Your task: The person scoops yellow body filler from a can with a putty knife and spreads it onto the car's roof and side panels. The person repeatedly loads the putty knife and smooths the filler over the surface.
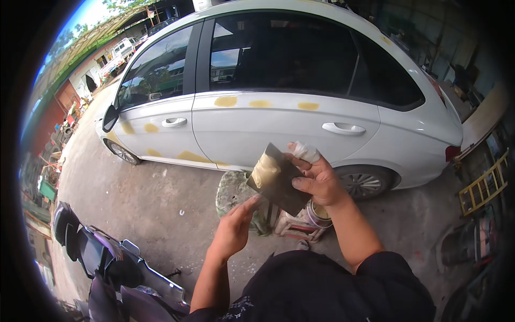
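Note:
My right hand (321,180) grips a dark flat board (289,189) by its right side, thumb on top and fingers partly hidden behind. White tape wraps one of its fingers. A lump of beige putty (266,170) lies on the upper left of the board. At the lower left edge of the board, my left hand (234,228) is closed with its fingers pressed together; whatever they hold is hidden. Beyond both hands stands a white car (279,126), its side marked with several yellowish filler patches (226,101).
Below the board are a stained round stool or drum top (230,192), an open can (320,213) and a reddish stand (298,228). A scooter (115,257) is parked at lower left. A yellow ladder (483,185) leans at the right.

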Demonstrator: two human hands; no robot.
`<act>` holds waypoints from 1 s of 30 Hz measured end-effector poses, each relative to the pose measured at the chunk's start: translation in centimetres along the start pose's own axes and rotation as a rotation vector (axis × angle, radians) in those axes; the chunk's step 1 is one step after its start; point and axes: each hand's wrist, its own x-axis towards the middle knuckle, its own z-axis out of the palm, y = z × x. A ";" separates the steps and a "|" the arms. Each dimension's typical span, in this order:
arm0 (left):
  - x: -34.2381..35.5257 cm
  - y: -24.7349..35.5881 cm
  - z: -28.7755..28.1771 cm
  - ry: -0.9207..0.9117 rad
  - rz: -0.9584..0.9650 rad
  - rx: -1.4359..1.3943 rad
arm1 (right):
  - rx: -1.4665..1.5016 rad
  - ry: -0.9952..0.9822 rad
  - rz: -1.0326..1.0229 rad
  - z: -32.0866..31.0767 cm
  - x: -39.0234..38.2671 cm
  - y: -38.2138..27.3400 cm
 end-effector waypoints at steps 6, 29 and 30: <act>-0.7 -2.0 -0.6 0.031 -0.264 -1.126 | -0.385 -0.425 -0.099 1.3 -0.1 -3.7; 0.8 1.1 5.1 0.636 -0.286 -1.389 | -0.179 -0.011 0.010 3.3 -5.2 5.7; 0.7 0.9 4.9 0.633 -0.273 -1.368 | -0.231 -0.054 0.037 3.4 -5.2 5.6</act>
